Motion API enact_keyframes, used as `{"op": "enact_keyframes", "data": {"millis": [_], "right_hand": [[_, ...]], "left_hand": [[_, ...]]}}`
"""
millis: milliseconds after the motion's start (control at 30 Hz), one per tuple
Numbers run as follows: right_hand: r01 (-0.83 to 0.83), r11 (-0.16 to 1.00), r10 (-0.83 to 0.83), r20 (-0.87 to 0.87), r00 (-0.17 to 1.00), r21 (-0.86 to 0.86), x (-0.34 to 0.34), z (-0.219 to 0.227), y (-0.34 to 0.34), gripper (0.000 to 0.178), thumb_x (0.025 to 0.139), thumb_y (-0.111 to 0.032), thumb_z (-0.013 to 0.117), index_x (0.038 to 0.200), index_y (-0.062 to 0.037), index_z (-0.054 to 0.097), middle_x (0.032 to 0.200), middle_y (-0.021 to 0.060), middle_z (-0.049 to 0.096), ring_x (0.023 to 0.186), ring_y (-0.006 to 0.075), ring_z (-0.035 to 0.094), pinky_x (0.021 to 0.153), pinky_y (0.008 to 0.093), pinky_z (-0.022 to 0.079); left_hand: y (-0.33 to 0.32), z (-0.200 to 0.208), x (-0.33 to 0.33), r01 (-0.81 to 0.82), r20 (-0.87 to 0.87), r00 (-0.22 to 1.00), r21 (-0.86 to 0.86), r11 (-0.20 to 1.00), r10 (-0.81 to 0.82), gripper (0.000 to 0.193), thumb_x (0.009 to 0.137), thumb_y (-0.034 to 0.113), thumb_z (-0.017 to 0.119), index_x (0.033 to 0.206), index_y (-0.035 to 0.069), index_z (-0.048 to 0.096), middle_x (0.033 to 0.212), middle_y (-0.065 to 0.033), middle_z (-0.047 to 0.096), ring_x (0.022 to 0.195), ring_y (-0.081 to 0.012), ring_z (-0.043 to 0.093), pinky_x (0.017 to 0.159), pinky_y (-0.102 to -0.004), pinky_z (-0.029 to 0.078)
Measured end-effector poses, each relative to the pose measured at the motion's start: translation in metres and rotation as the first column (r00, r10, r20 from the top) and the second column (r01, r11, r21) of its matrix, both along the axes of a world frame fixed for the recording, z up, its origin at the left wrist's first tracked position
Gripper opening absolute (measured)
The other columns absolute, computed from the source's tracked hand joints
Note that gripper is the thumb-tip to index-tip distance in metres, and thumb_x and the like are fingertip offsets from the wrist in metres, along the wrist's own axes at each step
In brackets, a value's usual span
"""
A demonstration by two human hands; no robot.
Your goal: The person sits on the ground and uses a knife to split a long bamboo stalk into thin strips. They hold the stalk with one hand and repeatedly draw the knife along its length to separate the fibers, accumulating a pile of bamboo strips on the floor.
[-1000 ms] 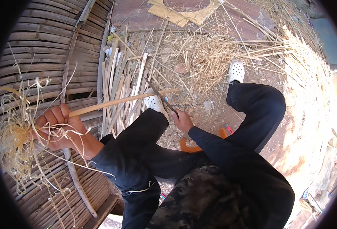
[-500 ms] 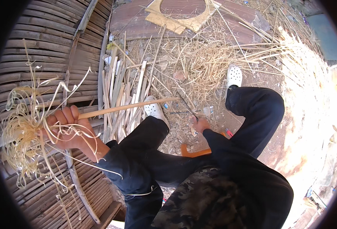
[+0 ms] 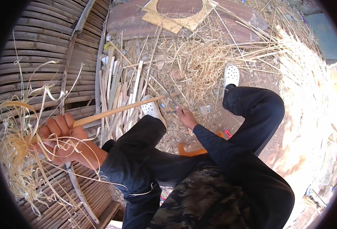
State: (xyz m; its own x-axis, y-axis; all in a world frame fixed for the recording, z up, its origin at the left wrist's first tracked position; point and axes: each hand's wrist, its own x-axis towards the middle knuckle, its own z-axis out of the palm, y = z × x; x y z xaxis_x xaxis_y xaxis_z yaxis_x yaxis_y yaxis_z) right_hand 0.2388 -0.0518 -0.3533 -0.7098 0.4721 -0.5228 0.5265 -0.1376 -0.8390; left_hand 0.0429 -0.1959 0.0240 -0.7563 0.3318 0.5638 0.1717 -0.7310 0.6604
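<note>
My left hand, at the left, is wrapped round a pale bamboo stick that slants up to the right, over my left shoe. A large tangle of curly bamboo shavings hangs about the fist, with loose curls over the wrist. My right hand, near the middle, grips a thin dark-bladed knife. Its handle is mostly hidden in the fingers. The blade crosses the stick close to its far end; whether it cuts in is too small to tell.
Split bamboo strips lean beside the slatted bamboo wall. A heap of shavings covers the ground ahead, before a brown board and a cut-out wooden panel. An orange object lies between my legs, near a red one.
My right hand has moved left and slightly up with the knife, whose blade now crosses the stick further from its tip. My left hand has shifted slightly left and down.
</note>
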Motion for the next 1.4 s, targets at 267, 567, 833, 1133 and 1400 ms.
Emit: {"op": "enact_keyframes", "data": {"millis": [267,567,833,1133,1400], "right_hand": [[-0.106,0.973,0.138,-0.151,0.979,0.204,-0.007,0.055,-0.012,0.047,0.094,-0.042,0.045,0.091,0.0021,0.061,0.073,0.0236,0.06,0.073,0.0395,0.059,0.067,0.0432,0.045],[-0.028,0.981,0.046,-0.092,0.995,0.19,0.0,0.037,-0.005,0.046,0.094,-0.04,0.046,0.09,0.0031,0.061,0.068,0.0231,0.058,0.069,0.0378,0.059,0.065,0.0425,0.044],[-0.051,0.974,0.081,-0.132,0.988,0.219,0.0,0.057,-0.004,0.046,0.094,-0.041,0.046,0.09,0.002,0.06,0.067,0.0222,0.057,0.068,0.0398,0.058,0.063,0.0433,0.043],[-0.049,0.951,0.065,-0.045,0.997,0.306,0.013,0.024,-0.015,0.041,0.095,-0.037,0.047,0.085,0.0018,0.056,0.062,0.0204,0.054,0.06,0.0369,0.056,0.057,0.0427,0.042],[-0.153,0.936,0.065,0.272,0.96,0.318,0.067,-0.059,-0.005,0.053,0.091,-0.047,0.045,0.083,0.0015,0.063,0.076,0.0276,0.061,0.078,0.0434,0.061,0.07,0.0476,0.047]], "left_hand": [[-0.005,0.007,0.011,0.017,-0.025,1.0,0.009,1.0,-0.017,0.05,0.092,0.049,0.043,0.057,0.016,0.03,0.051,0.0024,0.02,0.048,-0.0094,0.016,0.05,-0.0279,0.016],[-0.004,0.005,0.01,-0.027,-0.049,0.998,0.019,0.999,0.028,0.05,0.093,0.049,0.042,0.057,0.015,0.031,0.051,0.0024,0.02,0.047,-0.0094,0.016,0.049,-0.0278,0.016],[-0.004,-0.004,0.007,-0.107,-0.053,0.993,-0.001,0.994,0.107,0.05,0.093,0.05,0.041,0.059,0.015,0.033,0.052,0.0023,0.02,0.047,-0.0096,0.015,0.048,-0.0278,0.016],[-0.029,0.001,-0.016,0.23,-0.09,0.969,0.008,0.973,-0.228,0.043,0.089,0.038,0.043,0.055,0.014,0.03,0.053,0.0021,0.022,0.051,-0.0116,0.02,0.051,-0.0304,0.018],[-0.008,-0.002,-0.014,-0.051,-0.049,0.997,0.035,0.998,0.053,0.047,0.091,0.042,0.042,0.055,0.015,0.028,0.052,0.0025,0.019,0.048,-0.0103,0.017,0.048,-0.0288,0.016]]}}
